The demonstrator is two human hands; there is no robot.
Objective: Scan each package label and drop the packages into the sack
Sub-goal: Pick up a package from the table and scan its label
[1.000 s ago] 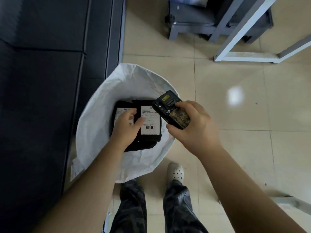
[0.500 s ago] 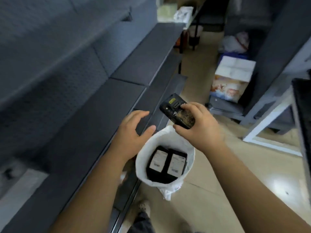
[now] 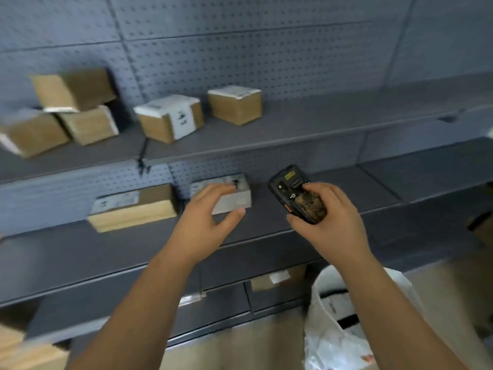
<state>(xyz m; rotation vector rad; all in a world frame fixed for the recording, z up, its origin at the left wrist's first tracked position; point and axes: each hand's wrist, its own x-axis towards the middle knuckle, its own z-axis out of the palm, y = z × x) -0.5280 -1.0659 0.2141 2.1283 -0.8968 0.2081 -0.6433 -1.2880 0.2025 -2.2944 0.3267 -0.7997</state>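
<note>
My right hand (image 3: 328, 217) grips a black handheld scanner (image 3: 297, 194), held up in front of the middle shelf. My left hand (image 3: 209, 222) is spread open, fingers over a small grey-white package (image 3: 234, 198) on that shelf, thumb just below its front edge; I cannot tell if it touches. A flat brown box (image 3: 133, 208) with a white label lies to the left of it. The white sack (image 3: 336, 340) stands on the floor at lower right, partly behind my right forearm, with dark packages inside.
The upper shelf (image 3: 306, 124) carries several brown cardboard boxes (image 3: 170, 118) with white labels. Lower shelves hold more boxes (image 3: 277, 277). A grey pegboard wall backs the shelving. Another brown box (image 3: 32, 356) sits at the bottom left corner.
My view swung up from the sack to the shelves. My left hand let go of the black packages in the sack and reached to the grey-white package. The scanner stayed in my right hand.
</note>
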